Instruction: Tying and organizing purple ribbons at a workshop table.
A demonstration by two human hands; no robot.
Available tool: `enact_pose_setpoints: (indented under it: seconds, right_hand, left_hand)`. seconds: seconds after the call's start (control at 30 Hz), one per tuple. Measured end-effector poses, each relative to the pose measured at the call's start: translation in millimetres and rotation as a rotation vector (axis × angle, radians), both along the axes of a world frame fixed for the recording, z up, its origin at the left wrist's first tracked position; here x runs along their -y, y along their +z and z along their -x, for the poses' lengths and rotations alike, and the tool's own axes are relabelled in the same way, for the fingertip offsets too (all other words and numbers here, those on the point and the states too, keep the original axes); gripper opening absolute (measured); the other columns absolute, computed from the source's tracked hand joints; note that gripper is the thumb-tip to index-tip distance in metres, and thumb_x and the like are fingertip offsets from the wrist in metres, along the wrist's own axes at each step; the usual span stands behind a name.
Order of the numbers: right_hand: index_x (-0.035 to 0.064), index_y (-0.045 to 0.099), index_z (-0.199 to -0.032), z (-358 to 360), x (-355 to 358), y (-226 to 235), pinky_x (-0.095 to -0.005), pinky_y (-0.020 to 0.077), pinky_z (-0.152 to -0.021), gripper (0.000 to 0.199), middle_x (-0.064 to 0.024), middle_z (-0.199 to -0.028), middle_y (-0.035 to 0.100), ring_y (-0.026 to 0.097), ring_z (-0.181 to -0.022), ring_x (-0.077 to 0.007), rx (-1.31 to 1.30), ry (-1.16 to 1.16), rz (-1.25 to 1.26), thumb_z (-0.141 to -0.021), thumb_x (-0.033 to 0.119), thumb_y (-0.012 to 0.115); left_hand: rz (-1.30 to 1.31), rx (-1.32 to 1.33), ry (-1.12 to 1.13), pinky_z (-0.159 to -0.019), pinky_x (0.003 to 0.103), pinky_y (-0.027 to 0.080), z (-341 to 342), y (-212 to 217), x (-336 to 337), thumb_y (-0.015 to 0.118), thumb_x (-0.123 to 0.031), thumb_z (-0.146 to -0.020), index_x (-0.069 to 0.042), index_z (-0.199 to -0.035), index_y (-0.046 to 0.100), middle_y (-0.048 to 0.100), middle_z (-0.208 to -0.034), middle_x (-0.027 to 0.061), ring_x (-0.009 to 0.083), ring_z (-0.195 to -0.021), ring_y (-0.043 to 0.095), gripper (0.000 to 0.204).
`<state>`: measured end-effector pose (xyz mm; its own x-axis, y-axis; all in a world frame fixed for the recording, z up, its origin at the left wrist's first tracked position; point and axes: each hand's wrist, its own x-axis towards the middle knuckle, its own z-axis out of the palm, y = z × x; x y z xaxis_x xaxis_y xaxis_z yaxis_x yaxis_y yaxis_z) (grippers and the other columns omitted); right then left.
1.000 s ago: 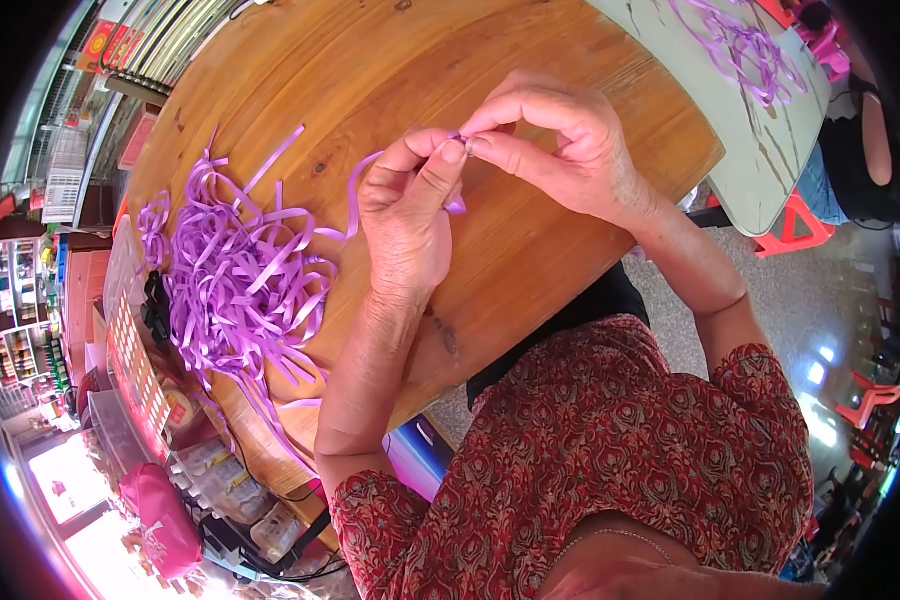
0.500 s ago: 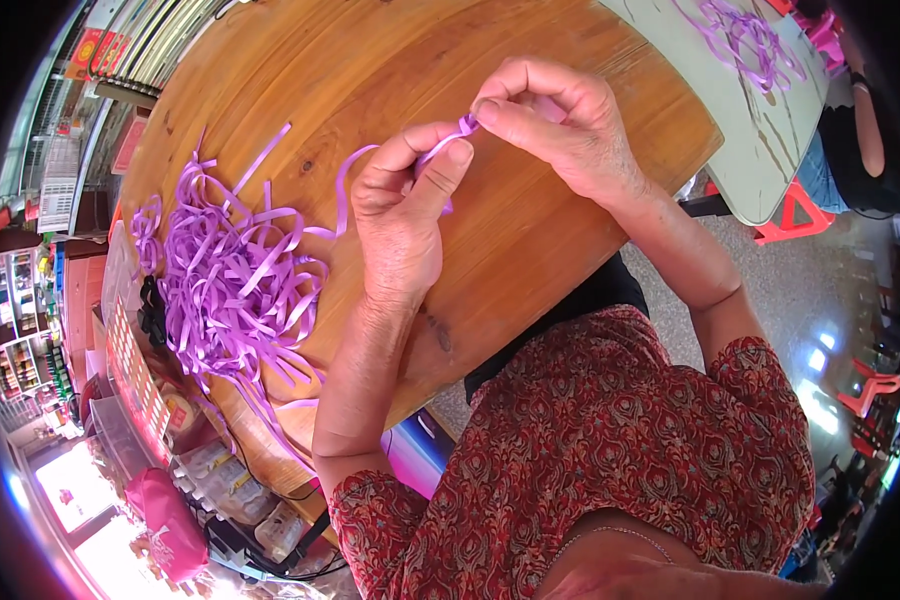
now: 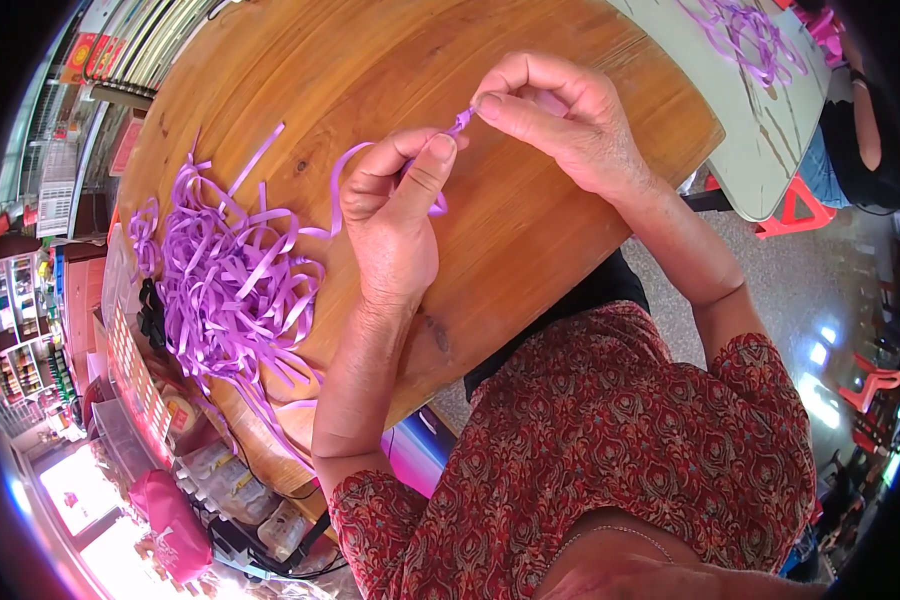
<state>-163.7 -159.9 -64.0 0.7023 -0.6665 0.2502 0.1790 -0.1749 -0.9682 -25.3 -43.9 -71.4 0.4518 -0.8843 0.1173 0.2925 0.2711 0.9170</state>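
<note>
No bin or box holding the strips shows clearly; the loose purple strips lie straight on the round wooden worktop [image 3: 530, 250]. At the lower left edge, below the worktop, there are clear plastic packets [image 3: 220, 470] and a pink bag [image 3: 175, 525], but what is inside them is too blurred to tell.

Both hands meet over the middle of the worktop, raised a little above the wood. The left hand [image 3: 395, 215] is curled, its thumb and forefinger pressed together on a purple ribbon [image 3: 342, 180]. The right hand [image 3: 560, 120] is also curled tight, its thumb and forefinger pinching the same ribbon at its small twisted end, just beside the left thumb tip. So the ribbon is held between the two hands, pinched by each, and its free part curves out leftward and down from the left hand in a loop toward the wood.

To the left of the left hand, near but apart from it, lies a tangled pile of purple strips [image 3: 230, 290], spreading toward the worktop's left rim, with a few ends hanging over the edge.

At the upper right stands a pale second table [image 3: 770, 150] with another heap of purple strips [image 3: 740, 35] on it, well apart from the hands. A red stool [image 3: 795, 210] stands below it.
</note>
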Motion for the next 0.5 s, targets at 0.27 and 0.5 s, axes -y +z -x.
enact_pose_setpoints:
  seconds: [0.27,0.5]
  right_hand:
    - [0.0016,0.063,-0.103,1.0,5.6,16.7,-0.0258,0.0451,-0.074,0.023,-0.0051,-0.089,0.061,0.058,-0.085,-0.0149,0.077,-0.095,0.645,-0.081,0.007,0.067]
    - [0.004,0.067,-0.098,-2.1,3.8,32.1,-0.0344,0.0418,-0.067,0.034,-0.0033,-0.08,0.057,0.054,-0.076,-0.0215,-0.035,-0.048,1.26,-0.065,0.009,0.072]
  left_hand:
    - [0.027,0.047,0.017,-0.058,0.018,0.036,-2.9,-0.2,2.5,0.064,-0.004,-0.085,-0.004,-0.09,0.067,0.066,-0.082,0.0027,0.0033,-0.069,0.051,0.006]
    - [0.115,0.25,0.07,-0.053,0.02,0.037,0.9,-4.3,5.8,0.064,-0.003,-0.085,-0.003,-0.085,0.067,0.06,-0.072,-0.0009,0.0048,-0.061,0.046,0.003]
